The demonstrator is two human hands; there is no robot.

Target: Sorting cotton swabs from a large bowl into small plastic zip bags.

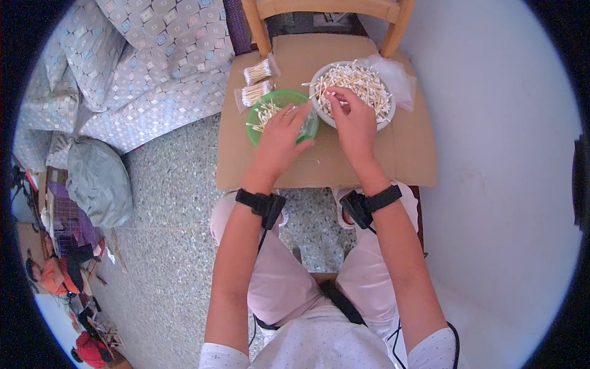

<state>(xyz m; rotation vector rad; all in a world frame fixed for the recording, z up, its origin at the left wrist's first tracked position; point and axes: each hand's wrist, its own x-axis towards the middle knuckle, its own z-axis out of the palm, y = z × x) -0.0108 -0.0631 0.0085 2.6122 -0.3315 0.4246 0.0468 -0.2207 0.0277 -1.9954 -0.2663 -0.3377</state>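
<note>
Cotton swabs (354, 78) are heaped in a round white bowl (386, 125) on the right. Over its near left part is my right hand (354, 119), thumb and fingers pinched together around a cotton swab (332, 94). My left hand (281, 136) hovers across a green bowl (253, 136) to the left, its thumb spread away from the fingers. Loose swabs (265, 113) lie inside that bowl, partly covered by the hand. A pale, clear sheen shows by the left thumb and fingers; whether it is plastic film, I cannot tell.
Two clear bags of swabs (256, 93) lie behind the green bowl. Clear plastic bags (401, 83) rest beside the white bowl. Brown cardboard (393, 161) covers the wooden chair (332, 7) seat. A wall (491, 154) stands close on the right; a patterned bedcover (172, 43) is at left.
</note>
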